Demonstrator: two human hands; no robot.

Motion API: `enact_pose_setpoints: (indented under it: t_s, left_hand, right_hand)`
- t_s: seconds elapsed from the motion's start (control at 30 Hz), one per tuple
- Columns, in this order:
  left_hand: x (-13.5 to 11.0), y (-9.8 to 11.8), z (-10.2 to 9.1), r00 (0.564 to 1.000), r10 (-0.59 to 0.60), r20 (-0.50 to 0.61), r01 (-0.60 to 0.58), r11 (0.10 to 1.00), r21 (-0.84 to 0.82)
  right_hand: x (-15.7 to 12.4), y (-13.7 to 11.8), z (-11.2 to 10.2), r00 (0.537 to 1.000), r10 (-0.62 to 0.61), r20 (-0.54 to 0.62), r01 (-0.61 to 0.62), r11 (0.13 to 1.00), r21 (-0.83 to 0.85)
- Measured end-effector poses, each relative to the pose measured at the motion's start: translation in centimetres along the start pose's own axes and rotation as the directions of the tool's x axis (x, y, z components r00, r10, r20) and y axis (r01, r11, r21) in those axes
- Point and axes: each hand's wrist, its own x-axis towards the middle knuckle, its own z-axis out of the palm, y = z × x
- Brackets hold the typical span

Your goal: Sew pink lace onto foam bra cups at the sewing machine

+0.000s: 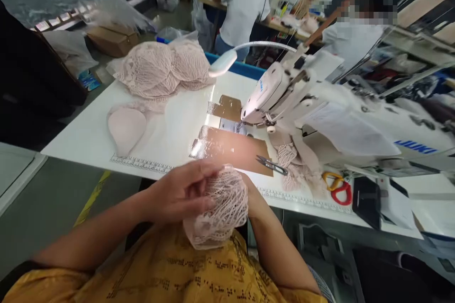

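Note:
Close to my body, in front of the table edge, I hold a lace-covered bra cup (227, 203) in pale pink. My left hand (185, 194) lies at its left side, fingers bent and thumb across the lace, gripping it near the upper left. Behind the right side is my right hand (251, 196); its fingers are mostly hidden by the cup. Beyond them on the table lies a brown plate (231, 149) beside the sewing machine needle area, with thread snips (272, 164) on its right end. A smooth pale cup (127, 128) rests on the left.
A white sewing machine (320, 99) stands at the right. Piled lace cups (159, 68) sit at the back left. Lace pieces (298, 165), scissors (337, 187) and a dark phone-like object (366, 202) lie right. A measuring scale (142, 164) runs along the front edge. Two people work beyond.

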Motion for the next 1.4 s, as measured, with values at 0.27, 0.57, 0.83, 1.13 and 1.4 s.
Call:
enact_pose_setpoints:
  t_s: [0.27, 0.57, 0.83, 1.13, 1.4]
  left_hand:
    - [1.1, -2.9, -0.6, 0.936, -0.273, 0.222, 0.331, 0.897, -0.293]
    - [0.3, -3.2, -0.8, 0.967, -0.25, 0.039, 0.249, 0.913, -0.322]
    - [0.8, -3.3, 1.4, 0.931, -0.312, -0.19, 0.24, 0.914, -0.328]
    - [1.0, -3.4, 2.4, 0.91, -0.414, -0.03, 0.093, 0.274, -0.957]
    - [1.5, -2.3, 5.4, 0.839, -0.545, 0.005, 0.21, 0.314, -0.926]
  right_hand:
    - [0.3, 1.0, 0.0, 0.991, 0.134, 0.005, -0.13, 0.946, 0.299]
    - [0.3, 1.6, -0.1, 0.957, 0.094, -0.275, 0.009, 0.936, 0.352]
    - [0.4, 2.7, -0.7, 0.968, -0.003, -0.25, 0.067, 0.967, 0.246]
    - [-0.1, 2.8, -0.9, 0.907, -0.039, -0.419, 0.161, 0.952, 0.26]
    - [1.1, 1.1, 1.0, 0.938, -0.02, -0.345, 0.126, 0.949, 0.288]
